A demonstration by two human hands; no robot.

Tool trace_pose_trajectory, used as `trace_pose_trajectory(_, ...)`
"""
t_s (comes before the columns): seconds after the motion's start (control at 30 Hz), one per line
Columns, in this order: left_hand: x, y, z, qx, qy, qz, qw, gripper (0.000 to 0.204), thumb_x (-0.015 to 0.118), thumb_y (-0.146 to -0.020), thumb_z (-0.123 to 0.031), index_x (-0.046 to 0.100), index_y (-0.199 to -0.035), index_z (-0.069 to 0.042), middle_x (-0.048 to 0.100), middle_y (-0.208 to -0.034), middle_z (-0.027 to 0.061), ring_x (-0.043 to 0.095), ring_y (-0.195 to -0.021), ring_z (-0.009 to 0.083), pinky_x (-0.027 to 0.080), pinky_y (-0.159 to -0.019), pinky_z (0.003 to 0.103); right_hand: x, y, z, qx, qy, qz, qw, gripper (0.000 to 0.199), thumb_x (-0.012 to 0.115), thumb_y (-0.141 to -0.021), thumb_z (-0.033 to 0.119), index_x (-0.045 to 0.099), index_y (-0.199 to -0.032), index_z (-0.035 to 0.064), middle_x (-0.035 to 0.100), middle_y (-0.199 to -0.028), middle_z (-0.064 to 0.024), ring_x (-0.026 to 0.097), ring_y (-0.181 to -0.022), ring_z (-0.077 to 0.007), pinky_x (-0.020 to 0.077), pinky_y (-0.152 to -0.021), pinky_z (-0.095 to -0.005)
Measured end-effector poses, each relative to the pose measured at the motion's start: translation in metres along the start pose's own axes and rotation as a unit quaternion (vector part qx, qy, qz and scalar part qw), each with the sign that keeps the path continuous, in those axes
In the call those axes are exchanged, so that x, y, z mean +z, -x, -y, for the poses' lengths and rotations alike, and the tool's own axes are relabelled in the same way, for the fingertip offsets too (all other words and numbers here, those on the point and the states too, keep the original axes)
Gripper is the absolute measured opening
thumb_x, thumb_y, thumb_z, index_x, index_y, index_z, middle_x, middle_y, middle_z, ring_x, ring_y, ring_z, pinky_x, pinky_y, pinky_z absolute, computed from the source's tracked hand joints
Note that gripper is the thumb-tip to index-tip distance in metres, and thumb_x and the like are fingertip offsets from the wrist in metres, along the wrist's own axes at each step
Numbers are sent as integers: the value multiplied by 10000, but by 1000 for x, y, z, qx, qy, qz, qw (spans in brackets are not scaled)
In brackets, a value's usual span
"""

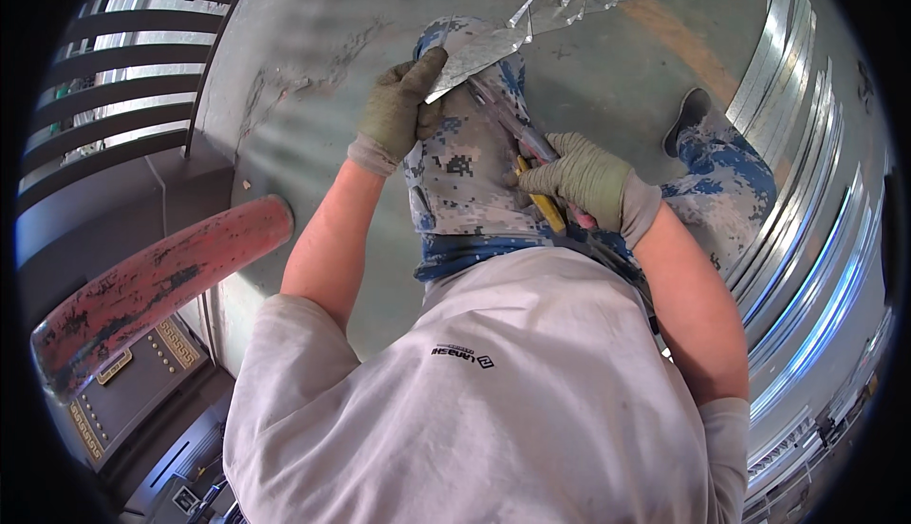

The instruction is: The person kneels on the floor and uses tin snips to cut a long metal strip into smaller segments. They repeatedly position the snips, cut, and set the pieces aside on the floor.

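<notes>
A pale metal strip (pixel 484 52) with jagged, spiky cut pieces along its edge slants up and right from my left hand. My left hand (pixel 397 106), in a grey-green work glove, is closed on the strip's near end, thumb on top. My right hand (pixel 590 180), gloved alike, is closed round a long hand tool that looks like metal snips (pixel 512 118). The tool's narrow front points up-left, just below the strip. A yellow handle (pixel 546 203) and a reddish one show under my fingers. The exact jaws are hard to make out. Both hands are over my camouflage-trousered leg (pixel 455 163).
The jagged strip runs on across the grey floor (pixel 323 40) to the far right. Many long shiny metal lengths (pixel 807 211) lie on the right. A worn red bar (pixel 171 282) juts in on the left, beside a dark slatted rail (pixel 123 78) and a decorated brown panel (pixel 142 382).
</notes>
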State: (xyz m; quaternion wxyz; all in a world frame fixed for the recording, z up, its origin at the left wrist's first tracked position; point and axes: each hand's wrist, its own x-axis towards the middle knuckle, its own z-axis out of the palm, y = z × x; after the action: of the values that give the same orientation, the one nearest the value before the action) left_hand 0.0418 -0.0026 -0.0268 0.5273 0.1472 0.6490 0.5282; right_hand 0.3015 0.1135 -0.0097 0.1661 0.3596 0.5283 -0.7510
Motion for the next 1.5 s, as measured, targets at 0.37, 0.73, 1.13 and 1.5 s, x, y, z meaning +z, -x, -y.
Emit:
trace_pose_trajectory(0.37, 7, 3, -1, 3, -15, -25, 1000, 387, 638, -1165, -395, 682, -962, -68, 484, -594, -23, 378, -469, 97, 280, -462, 308, 5, -5, 4, 7, 65, -4, 998, 306, 831, -1004, 252, 717, -1207, 53, 664, -715, -52, 507, -405, -119, 379, -363, -309)
trace_pose_trajectory(0.73, 3, 4, -2, 4, -75, -54, 996, 423, 762, -1083, -418, 742, -1152, -1, 623, -717, 6, 529, -534, 92, 395, -490, 279, 10, -4, -6, -21, -117, 32, 992, 337, 808, -961, 136, 686, -1264, 54, 674, -786, -83, 632, -548, -178, 509, -475, -362)
trace_pose_trajectory(1.13, 11, 11, 2, 6, -37, -98, 995, 308, 724, -1095, -274, 747, -1257, -13, 568, -672, -26, 450, -505, 75, 321, -458, 276, 34, -18, -17, -14, -29, -49, 998, 437, 765, -934, 62, 672, -1360, 32, 638, -785, -67, 604, -547, -168, 485, -480, -354)
trace_pose_trajectory(1.5, -5, -4, 16, 24, 11, -46, 999, 329, 732, -1085, -273, 758, -1275, -6, 606, -710, -21, 466, -518, 76, 346, -466, 270, 60, 5, 41, 13, 505, -208, 838, 593, 670, -964, 230, 596, -1483, -46, 722, -1350, -342, 716, -1263, -502, 583, -1085, -509)
